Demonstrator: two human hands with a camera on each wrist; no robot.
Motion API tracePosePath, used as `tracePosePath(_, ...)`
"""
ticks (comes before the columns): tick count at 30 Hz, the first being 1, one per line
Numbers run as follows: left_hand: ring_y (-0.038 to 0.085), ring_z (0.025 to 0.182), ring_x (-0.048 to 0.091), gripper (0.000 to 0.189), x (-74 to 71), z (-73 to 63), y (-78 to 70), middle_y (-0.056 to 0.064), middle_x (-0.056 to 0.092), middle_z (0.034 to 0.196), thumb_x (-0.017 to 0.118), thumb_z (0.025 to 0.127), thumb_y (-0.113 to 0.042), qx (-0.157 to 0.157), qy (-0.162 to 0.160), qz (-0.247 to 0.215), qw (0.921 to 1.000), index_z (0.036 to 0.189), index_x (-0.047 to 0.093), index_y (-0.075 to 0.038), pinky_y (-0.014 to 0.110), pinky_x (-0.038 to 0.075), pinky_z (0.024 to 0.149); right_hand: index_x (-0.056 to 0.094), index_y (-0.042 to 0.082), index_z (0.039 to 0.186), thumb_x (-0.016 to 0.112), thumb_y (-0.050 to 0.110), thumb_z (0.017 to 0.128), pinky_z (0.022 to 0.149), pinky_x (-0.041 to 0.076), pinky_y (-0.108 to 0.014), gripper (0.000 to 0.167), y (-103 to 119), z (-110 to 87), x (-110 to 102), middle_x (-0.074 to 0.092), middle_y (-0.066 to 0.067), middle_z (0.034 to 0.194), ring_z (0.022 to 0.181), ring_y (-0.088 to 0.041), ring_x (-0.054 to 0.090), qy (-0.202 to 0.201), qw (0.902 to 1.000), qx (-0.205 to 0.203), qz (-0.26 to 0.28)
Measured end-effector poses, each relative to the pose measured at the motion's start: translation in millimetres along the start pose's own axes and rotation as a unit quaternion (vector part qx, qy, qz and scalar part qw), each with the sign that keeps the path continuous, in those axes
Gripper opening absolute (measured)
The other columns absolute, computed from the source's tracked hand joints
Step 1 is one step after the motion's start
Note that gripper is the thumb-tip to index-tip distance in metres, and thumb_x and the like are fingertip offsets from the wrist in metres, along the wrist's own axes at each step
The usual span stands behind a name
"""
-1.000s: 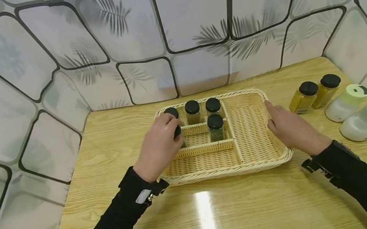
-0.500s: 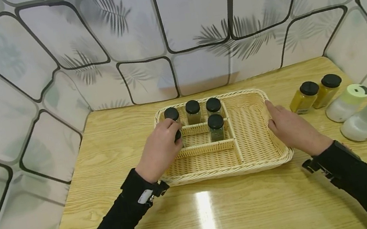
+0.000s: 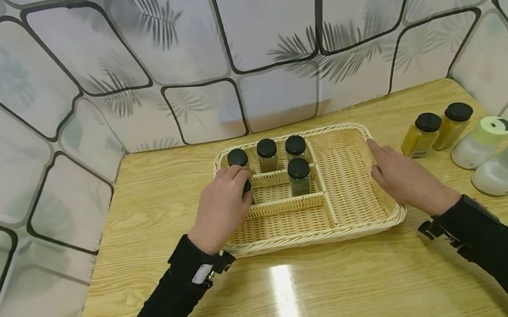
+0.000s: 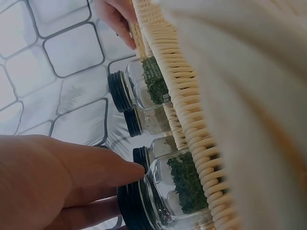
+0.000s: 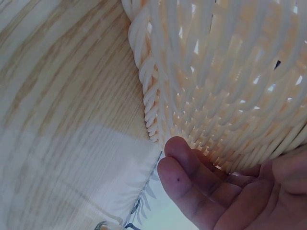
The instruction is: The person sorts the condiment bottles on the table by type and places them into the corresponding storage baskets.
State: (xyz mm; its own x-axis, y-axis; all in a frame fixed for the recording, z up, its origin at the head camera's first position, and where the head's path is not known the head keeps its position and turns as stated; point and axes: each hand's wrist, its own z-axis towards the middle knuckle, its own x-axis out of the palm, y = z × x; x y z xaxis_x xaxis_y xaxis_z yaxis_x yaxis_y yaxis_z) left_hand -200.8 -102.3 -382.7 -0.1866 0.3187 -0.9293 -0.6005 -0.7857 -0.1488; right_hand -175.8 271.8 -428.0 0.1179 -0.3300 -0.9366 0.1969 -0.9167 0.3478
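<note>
Black-lidded jar (image 4: 177, 187) with green flakes: located at the left end of the middle row of the wicker basket (image 3: 349, 182), upright as far as I can judge (its foot is hidden from me). My left hand (image 3: 221, 206) holds it, digits closed about the lid; the jar lies forward and to the right of that wrist. My right hand (image 3: 406, 178), well apart, pinches the basket's right rim. Governing relation, in my judgement: the basket's long axis runs side to side, roughly parallel to the worktop's (image 3: 197, 302) back edge, with the jar at one end and the right hand at the other. The left hand is nearer.

I count four other dark-capped jars (image 3: 267, 156) in the basket. Toward the worktop's back right corner stand two yellow jars (image 3: 421, 137) and two white containers (image 3: 506, 168). Surface: glossy grained wood. Room: leaf-patterned sheeting (image 3: 267, 10) behind and at both sides.
</note>
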Motion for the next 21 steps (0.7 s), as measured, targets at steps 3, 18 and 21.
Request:
tracePosePath(3,0.027,0.104,0.065,0.027,0.5,0.0,-0.4,0.008,0.068,0.114,0.073,0.087,-0.006,0.002,-0.005,0.01,0.9999,0.114,0.071,-0.005,0.039,0.058,0.078,0.009,-0.009,0.158,0.032,0.015,0.107,0.064,0.037,-0.04,0.061,0,0.0,0,0.036,-0.044,0.146,0.072,-0.025,0.046,0.004,1.0,0.002,0.001)
tracePosePath(18,0.027,0.107,0.062,0.026,-1.3,-6.4,3.3,0.011,0.066,0.116,0.07,0.092,-0.018,-0.005,-0.045,-0.001,0.999,0.115,0.072,-0.007,0.038,0.057,0.078,0.012,-0.011,0.157,0.033,0.014,0.106,0.068,0.04,-0.042,0.061,1,-0.3,0,0.041,-0.043,0.143,0.079,-0.029,0.05,-0.008,1.0,0.001,-0.002)
tracePosePath(21,0.027,0.108,0.061,0.027,-2.9,-10.3,6.4,0.01,0.065,0.117,0.066,0.095,-0.024,-0.024,-0.047,-0.007,0.9986,0.117,0.071,-0.008,0.038,0.056,0.077,0.012,-0.011,0.157,0.033,0.014,0.106,0.067,0.04,-0.041,0.06,1,-0.3,0,0.043,-0.042,0.14,0.079,-0.028,0.049,-0.008,1.0,-0.001,0.0)
